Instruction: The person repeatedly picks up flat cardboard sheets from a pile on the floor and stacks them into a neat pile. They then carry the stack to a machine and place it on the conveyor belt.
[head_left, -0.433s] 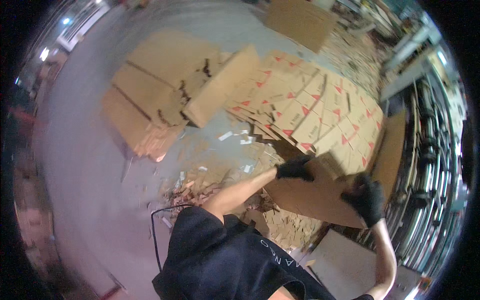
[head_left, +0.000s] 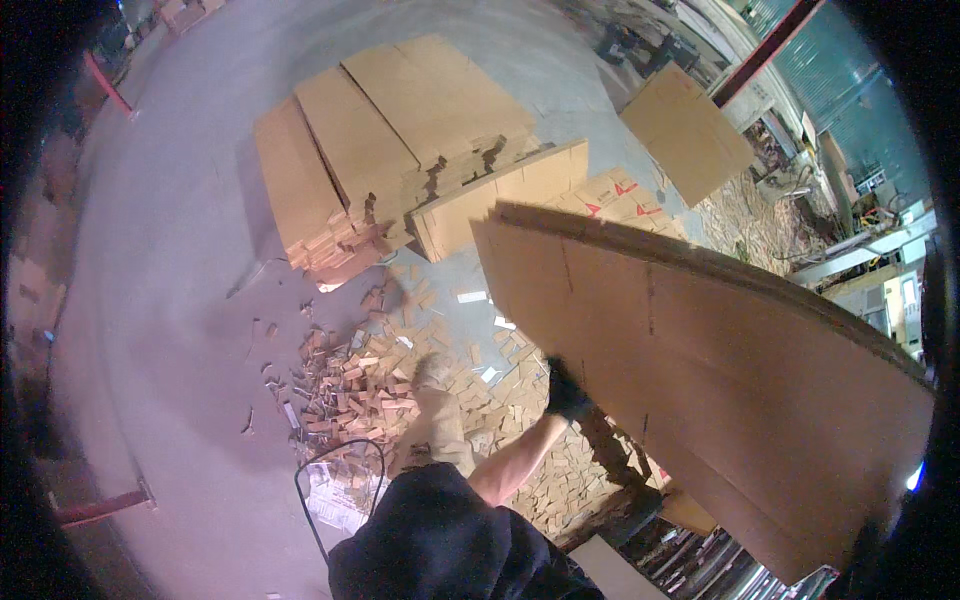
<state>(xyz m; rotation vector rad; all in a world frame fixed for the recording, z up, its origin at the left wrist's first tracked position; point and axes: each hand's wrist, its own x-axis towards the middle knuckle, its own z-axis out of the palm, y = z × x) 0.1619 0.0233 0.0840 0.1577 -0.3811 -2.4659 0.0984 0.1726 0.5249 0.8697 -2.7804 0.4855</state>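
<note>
A thick stack of brown cardboard sheets (head_left: 690, 340) is lifted and tilted in front of me, filling the right half of the view. My left hand (head_left: 568, 392), in a black glove, grips its lower left edge, with the fingers partly hidden by the cardboard. At the stack's lower right edge, a dark patch may be my right glove, but its fingers cannot be made out. Behind the raised stack, printed cardboard sheets with red marks (head_left: 615, 195) show in part.
A pile of stacked cardboard (head_left: 400, 110) stands on the grey floor ahead, with a cardboard bundle (head_left: 500, 200) leaning at its side. Small cardboard offcuts (head_left: 370, 385) litter the floor around my leg. A large sheet (head_left: 690, 135) lies farther right. Metal rollers (head_left: 700, 570) show at lower right.
The brown cardboard has come up and swung right, now covering most of the printed sheets. My view has turned, and my right hand no longer shows clearly.
</note>
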